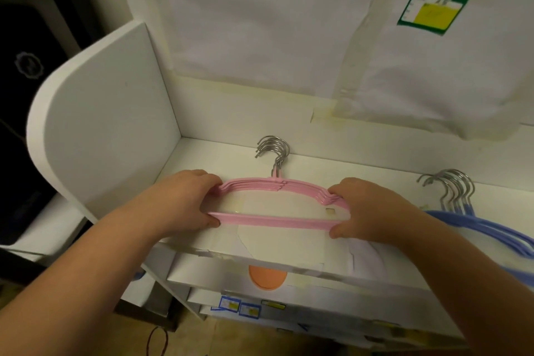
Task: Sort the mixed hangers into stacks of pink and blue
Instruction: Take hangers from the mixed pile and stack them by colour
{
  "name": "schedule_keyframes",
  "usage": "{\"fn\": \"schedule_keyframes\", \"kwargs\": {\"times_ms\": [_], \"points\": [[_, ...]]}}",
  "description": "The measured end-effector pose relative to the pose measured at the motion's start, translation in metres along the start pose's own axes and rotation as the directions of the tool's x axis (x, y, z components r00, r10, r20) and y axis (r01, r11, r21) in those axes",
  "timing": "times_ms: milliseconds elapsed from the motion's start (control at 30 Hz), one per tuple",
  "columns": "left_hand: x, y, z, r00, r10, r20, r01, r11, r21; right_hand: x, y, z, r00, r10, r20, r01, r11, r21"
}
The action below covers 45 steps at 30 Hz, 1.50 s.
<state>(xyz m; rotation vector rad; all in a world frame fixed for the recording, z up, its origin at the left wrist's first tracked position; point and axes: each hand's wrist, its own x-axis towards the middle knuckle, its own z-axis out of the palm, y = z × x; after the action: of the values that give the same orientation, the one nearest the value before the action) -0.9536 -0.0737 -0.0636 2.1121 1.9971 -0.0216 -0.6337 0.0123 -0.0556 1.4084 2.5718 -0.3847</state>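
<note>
Left hand: my left hand (185, 199) grips the left end of the stack of pink plastic hangers with metal hooks (277, 202), fingers curled over the top arms and thumb under the bottom bar.
Pink stack: it lies near the left side of the white shelf top (361, 170), hooks together and pointing to the back edge; I count several hangers, closely nested.
Right hand: my right hand (372, 211) grips the right end the same way.
Blue stack: the blue plastic hangers with metal hooks (491, 228) lie apart at the right edge, partly out of frame.
Progress: I see no mixed pile and no loose hanger; I judge sorting nearly done, only squaring up remaining.
</note>
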Motion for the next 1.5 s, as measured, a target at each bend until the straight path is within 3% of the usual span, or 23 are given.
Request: {"fn": "schedule_keyframes", "kwargs": {"times_ms": [400, 600, 767, 1200, 1267, 1400, 1500], "points": [[-0.007, -0.001, 0.002, 0.996, 0.004, -0.094, -0.008, 0.999, -0.043, 0.003, 0.009, -0.001, 0.998, -0.063, -0.026, 0.06, 0.994, -0.09], [0.003, 0.002, -0.003, 0.999, 0.032, 0.017, -0.032, 0.999, 0.033, 0.013, 0.005, -0.003, 0.997, -0.063, 0.045, 0.066, 0.996, -0.062], [0.002, 0.001, -0.006, 0.999, 0.048, 0.02, -0.049, 0.997, 0.058, 0.015, 0.004, -0.006, 0.997, -0.064, 0.05, 0.067, 0.996, -0.053], [-0.003, -0.013, -0.009, 0.995, -0.014, 0.103, 0.02, 0.998, -0.059, 0.0, -0.014, 0.003, 0.998, -0.055, 0.024, 0.053, 0.996, 0.067], [-0.008, -0.002, -0.011, 0.999, -0.026, 0.031, 0.027, 0.999, -0.023, -0.011, -0.009, -0.004, 0.998, -0.065, 0.003, 0.064, 0.995, 0.07], [-0.011, 0.041, -0.016, 0.931, 0.105, -0.349, -0.135, 0.989, -0.063, -0.048, 0.016, -0.016, 0.99, -0.014, -0.141, 0.035, 0.988, 0.149], [-0.005, 0.089, -0.013, 0.911, 0.187, -0.367, -0.243, 0.964, -0.113, -0.079, 0.043, -0.018, 0.962, 0.06, -0.267, 0.007, 0.97, 0.243]]}}
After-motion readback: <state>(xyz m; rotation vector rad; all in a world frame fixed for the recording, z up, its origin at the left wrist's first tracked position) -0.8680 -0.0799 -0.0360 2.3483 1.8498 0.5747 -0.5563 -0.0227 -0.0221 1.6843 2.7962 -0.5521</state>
